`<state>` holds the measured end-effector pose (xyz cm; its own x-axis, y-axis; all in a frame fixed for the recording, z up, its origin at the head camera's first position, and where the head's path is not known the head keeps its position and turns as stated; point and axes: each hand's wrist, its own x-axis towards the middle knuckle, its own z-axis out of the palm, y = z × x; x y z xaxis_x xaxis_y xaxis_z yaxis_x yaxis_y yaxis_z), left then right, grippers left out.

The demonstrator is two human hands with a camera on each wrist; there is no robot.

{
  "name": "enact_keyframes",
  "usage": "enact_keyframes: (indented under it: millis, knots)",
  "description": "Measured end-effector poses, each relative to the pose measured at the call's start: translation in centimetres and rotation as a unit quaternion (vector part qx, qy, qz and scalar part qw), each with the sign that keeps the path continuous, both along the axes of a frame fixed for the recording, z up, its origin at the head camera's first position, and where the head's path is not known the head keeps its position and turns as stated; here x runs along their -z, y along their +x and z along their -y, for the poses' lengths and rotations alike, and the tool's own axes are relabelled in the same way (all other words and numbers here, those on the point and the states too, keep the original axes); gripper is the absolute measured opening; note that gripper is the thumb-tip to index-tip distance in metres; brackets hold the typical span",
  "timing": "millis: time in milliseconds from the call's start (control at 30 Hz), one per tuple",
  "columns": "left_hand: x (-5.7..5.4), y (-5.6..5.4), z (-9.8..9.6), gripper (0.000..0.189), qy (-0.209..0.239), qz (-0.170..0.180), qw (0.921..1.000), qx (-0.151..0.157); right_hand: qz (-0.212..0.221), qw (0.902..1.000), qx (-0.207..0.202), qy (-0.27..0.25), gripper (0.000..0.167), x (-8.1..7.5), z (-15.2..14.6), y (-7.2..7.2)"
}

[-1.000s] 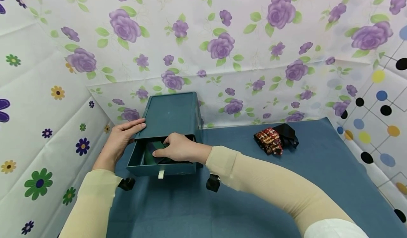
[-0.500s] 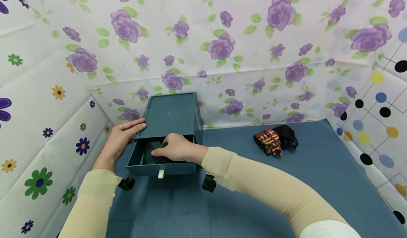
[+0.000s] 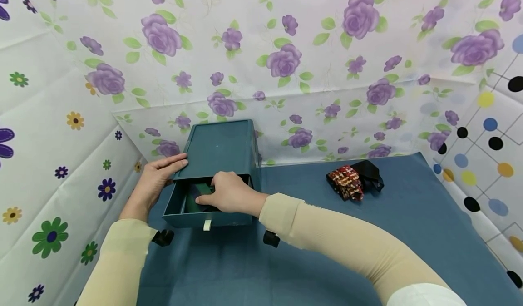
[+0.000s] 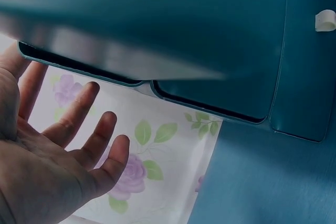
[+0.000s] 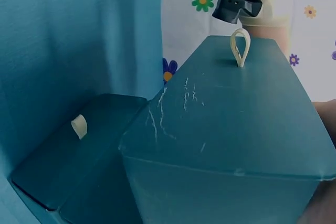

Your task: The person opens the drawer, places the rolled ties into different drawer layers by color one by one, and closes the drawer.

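Observation:
A teal two-drawer box [image 3: 220, 149] stands against the back wall, its upper drawer [image 3: 180, 219] pulled out. In the head view, my left hand [image 3: 153, 176] rests its straight fingers on the box's left top edge. The left wrist view has this hand [image 4: 58, 156] with several fingers spread beside the box. My right hand [image 3: 233, 194] reaches into the drawer, its thumb over a dark green item [image 3: 194, 199] that looks like cloth. The other fingertips are hidden, so its grip is unclear. A pale loop tab [image 5: 240, 48] sticks out from the drawer front.
The lower drawer [image 5: 79, 150] is closed, with its own pale tab [image 5: 79, 127]. On the blue tablecloth [image 3: 302, 206] to the right lies a crumpled red-patterned and black cloth item [image 3: 347, 182]. Flowered sheeting [image 3: 261, 70] forms the back wall.
The right wrist and forearm have shifted slightly, while that hand stays in the drawer. The left hand, the box and the crumpled cloth item have kept their places.

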<state>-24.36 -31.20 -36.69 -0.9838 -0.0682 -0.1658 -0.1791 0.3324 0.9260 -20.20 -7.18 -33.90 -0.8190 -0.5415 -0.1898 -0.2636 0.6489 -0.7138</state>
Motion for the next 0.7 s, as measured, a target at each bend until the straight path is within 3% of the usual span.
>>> enact_keyframes:
  millis: [400,700]
  knots:
    - [0.0,-0.1,0.1,0.059,0.003,0.000,1.0000,0.003,-0.028,0.9995,-0.015,-0.006,0.035,-0.7,-0.9,0.1]
    - [0.0,-0.1,0.0,0.059,0.013,0.004,0.9999,-0.001,-0.114,0.9931,-0.027,-0.004,0.033,-1.1,-2.3,0.3]
